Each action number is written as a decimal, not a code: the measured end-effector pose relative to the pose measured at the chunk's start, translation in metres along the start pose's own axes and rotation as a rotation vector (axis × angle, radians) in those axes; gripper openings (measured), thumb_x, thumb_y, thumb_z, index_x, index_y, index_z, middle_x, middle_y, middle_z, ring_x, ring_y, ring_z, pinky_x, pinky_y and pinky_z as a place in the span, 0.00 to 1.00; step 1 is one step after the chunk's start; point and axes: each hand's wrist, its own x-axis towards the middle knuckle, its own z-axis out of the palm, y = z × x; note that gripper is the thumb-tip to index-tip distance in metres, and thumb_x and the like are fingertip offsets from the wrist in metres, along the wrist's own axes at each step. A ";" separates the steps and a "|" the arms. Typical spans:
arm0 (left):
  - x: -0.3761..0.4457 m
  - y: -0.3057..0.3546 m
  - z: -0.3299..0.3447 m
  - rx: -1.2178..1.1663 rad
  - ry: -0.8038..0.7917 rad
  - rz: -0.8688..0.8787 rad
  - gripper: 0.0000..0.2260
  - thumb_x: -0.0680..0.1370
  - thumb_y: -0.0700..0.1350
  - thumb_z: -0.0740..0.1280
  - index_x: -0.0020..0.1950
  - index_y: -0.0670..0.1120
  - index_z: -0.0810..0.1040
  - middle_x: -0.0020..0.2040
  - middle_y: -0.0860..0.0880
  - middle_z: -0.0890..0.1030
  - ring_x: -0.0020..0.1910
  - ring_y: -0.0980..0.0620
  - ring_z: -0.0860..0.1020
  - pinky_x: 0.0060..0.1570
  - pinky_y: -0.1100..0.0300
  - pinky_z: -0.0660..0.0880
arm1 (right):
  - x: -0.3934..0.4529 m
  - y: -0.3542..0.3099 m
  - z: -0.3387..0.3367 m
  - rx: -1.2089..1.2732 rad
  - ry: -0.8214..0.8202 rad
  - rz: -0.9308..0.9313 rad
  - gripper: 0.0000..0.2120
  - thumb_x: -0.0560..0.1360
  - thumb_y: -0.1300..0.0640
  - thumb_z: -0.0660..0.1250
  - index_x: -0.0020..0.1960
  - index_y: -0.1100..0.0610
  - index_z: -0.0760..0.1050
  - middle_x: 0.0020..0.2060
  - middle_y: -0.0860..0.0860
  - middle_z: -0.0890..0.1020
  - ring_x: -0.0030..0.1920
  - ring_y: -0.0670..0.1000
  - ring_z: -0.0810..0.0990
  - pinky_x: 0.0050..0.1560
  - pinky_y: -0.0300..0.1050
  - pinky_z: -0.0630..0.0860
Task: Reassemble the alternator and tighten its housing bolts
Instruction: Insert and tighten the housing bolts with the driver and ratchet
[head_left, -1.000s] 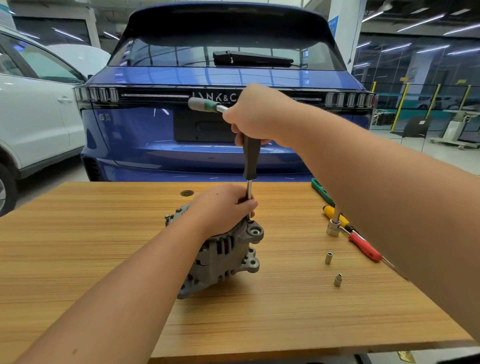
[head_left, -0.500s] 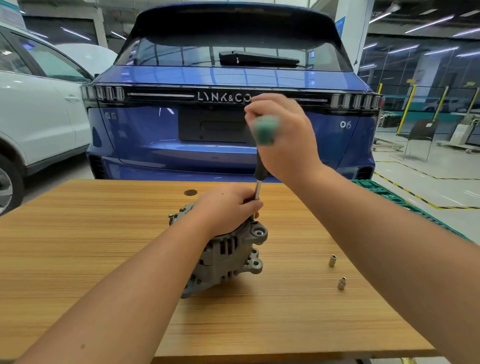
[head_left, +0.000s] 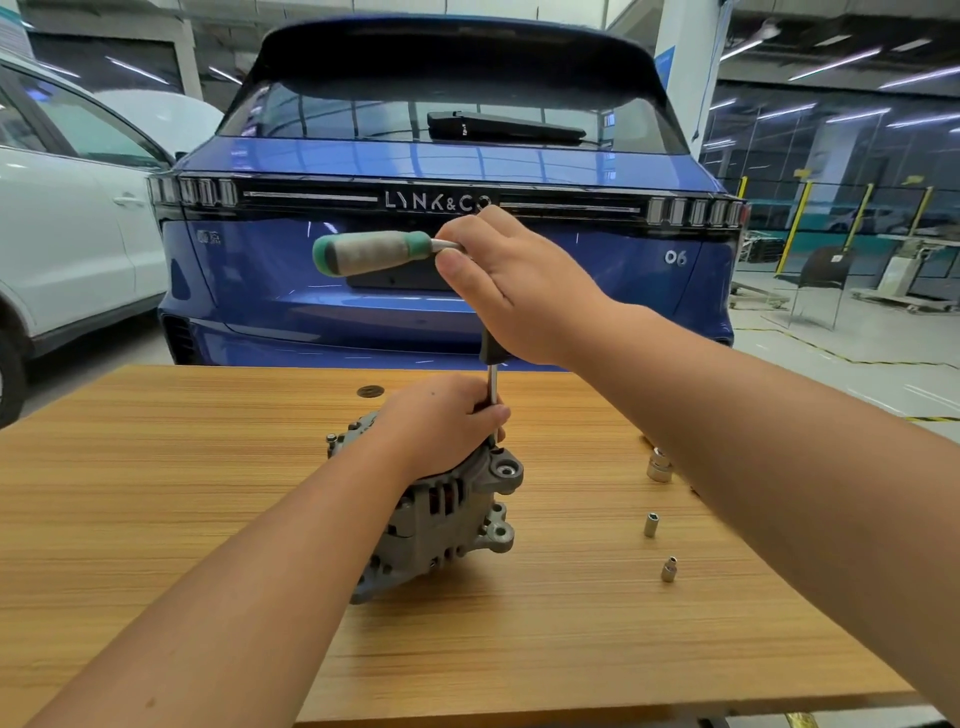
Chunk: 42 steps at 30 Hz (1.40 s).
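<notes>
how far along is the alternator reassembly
Done: the alternator housing halves sit together on the table. In hand: the left hand steadies it while the right hand turns a ratchet on one bolt. Left: remaining bolts; tightness can't be judged.

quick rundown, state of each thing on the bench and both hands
alternator: on the table, held down
left hand: grips alternator top and tool shaft
right hand: grips T-handle wrench
T-handle wrench: upright, tip at housing
three loose sockets: standing apart on table
</notes>
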 end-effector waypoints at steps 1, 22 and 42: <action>0.000 0.000 0.000 0.002 0.000 0.000 0.11 0.85 0.56 0.60 0.52 0.55 0.80 0.43 0.60 0.82 0.43 0.61 0.78 0.41 0.60 0.73 | 0.000 -0.001 -0.001 -0.012 -0.005 -0.003 0.18 0.86 0.45 0.51 0.64 0.53 0.73 0.50 0.47 0.70 0.48 0.49 0.72 0.48 0.47 0.70; 0.003 -0.001 -0.001 0.023 -0.021 0.007 0.10 0.84 0.57 0.59 0.53 0.57 0.79 0.46 0.61 0.83 0.46 0.60 0.79 0.49 0.52 0.79 | -0.004 0.000 0.019 0.960 0.560 0.418 0.04 0.81 0.56 0.66 0.53 0.51 0.80 0.47 0.47 0.83 0.48 0.45 0.81 0.50 0.41 0.77; -0.002 0.003 -0.002 0.038 -0.015 -0.007 0.12 0.85 0.57 0.59 0.55 0.54 0.80 0.49 0.57 0.84 0.48 0.55 0.80 0.52 0.51 0.79 | -0.002 -0.004 0.009 -0.008 0.208 0.012 0.16 0.85 0.47 0.57 0.57 0.56 0.79 0.45 0.48 0.75 0.46 0.51 0.74 0.43 0.49 0.71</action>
